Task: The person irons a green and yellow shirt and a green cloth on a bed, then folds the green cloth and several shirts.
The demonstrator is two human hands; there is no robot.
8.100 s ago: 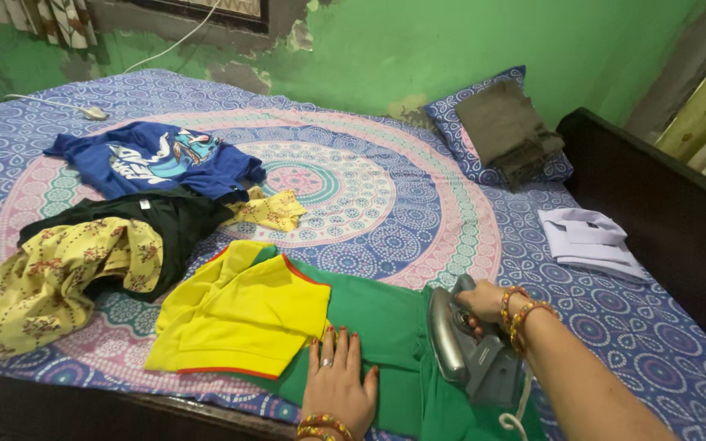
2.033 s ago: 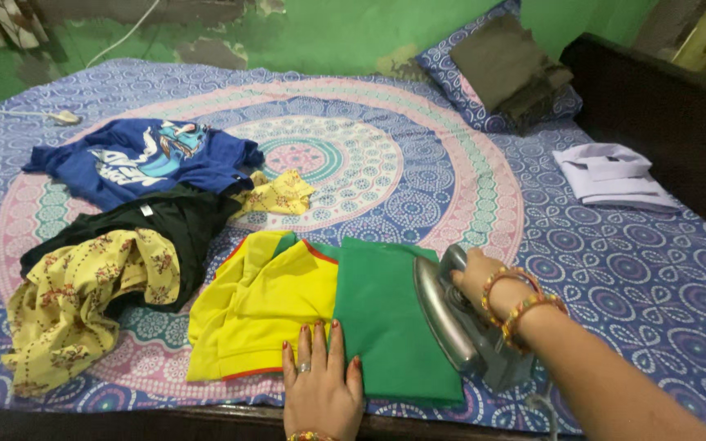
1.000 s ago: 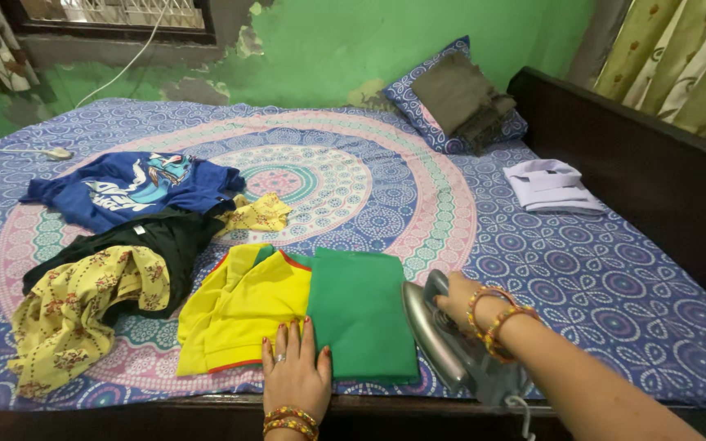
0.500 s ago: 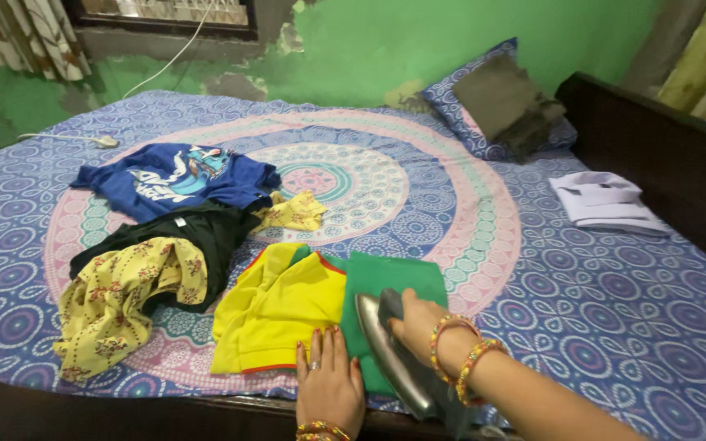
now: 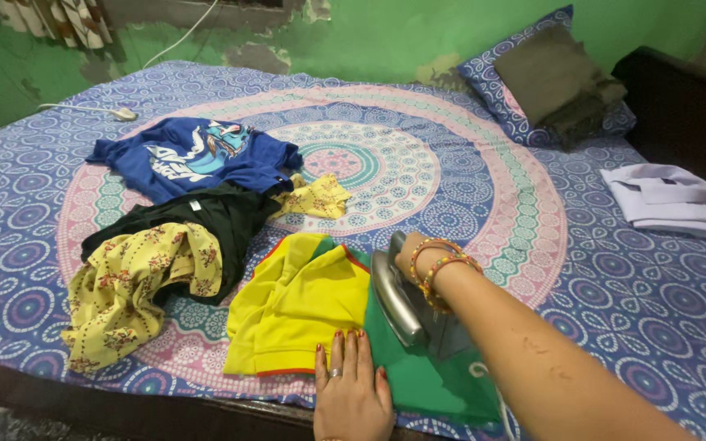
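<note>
A yellow and green garment [image 5: 300, 306] lies flat near the bed's front edge. My left hand [image 5: 351, 390] presses flat on it, fingers spread, at the line where yellow meets green. My right hand [image 5: 412, 255], with bangles on the wrist, grips the handle of a grey clothes iron [image 5: 408, 304]. The iron rests on the green part of the garment, just right of my left hand. My right forearm covers much of the green cloth.
A patterned bedsheet [image 5: 484, 163] covers the bed. A blue shirt [image 5: 194, 157], a black garment [image 5: 206, 220] and a yellow floral cloth [image 5: 136, 282] lie heaped at left. Folded white clothes [image 5: 668, 200] sit at right, a pillow [image 5: 553, 77] at the back. A white cord [image 5: 91, 110] trails far left.
The iron has slid left and forward over the green cloth, toward the yellow part. My left hand stays pressed near the front edge. The camera view has shifted.
</note>
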